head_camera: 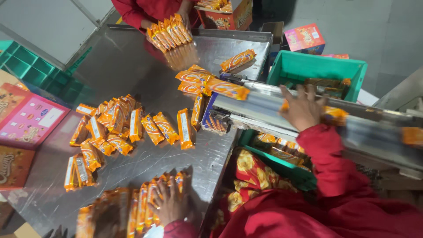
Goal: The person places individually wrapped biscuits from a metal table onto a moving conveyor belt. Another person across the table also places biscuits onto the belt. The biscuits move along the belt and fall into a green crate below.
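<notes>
My left hand (169, 205) lies at the bottom edge with its fingers spread over a row of orange snack packets (141, 205) standing on edge on the steel table (128, 66), and it holds them together. My right hand (302, 108) reaches across the metal conveyor (264, 103) with its fingers apart. A blurred orange packet (335, 115) lies just under and beside that hand. Whether the hand grips it is unclear. Both of my sleeves are red.
Loose orange packets (110, 128) are scattered over the table's middle, and more (207, 81) lie at the conveyor's end. Another person in red at the far edge holds a row of packets (169, 31). A green crate (317, 68) stands right, pink cartons (28, 121) left.
</notes>
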